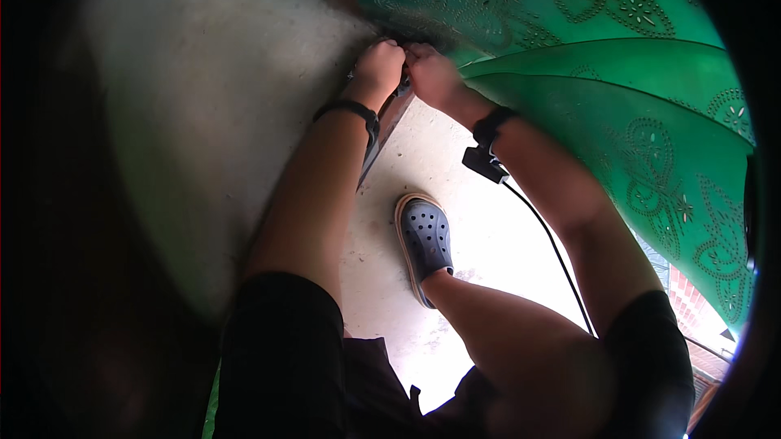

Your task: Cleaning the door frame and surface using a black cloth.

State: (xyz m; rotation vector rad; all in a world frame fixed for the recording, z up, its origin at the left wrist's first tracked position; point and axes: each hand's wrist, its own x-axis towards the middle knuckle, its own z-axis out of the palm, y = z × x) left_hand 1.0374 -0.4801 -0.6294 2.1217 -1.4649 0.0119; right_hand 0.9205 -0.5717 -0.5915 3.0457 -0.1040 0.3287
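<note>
My left hand (381,65) and my right hand (432,76) are close together at the top middle, fingers curled, backs toward me. Part of a dark object (403,85) shows between them, at the upper end of a narrow brownish strip (390,118). A bit of something dark also shows at the outer side of my left hand. My fingertips are hidden, so what my right hand grips cannot be seen. Green patterned fabric (640,146) hangs just beside my right hand and forearm.
A black band (348,108) circles my left wrist. On my right wrist a strap (493,125) carries a small black box (484,164) with a black cable (549,234). My foot in a dark clog (425,237) stands on the pale floor (378,268). A pale surface (232,103) fills the left.
</note>
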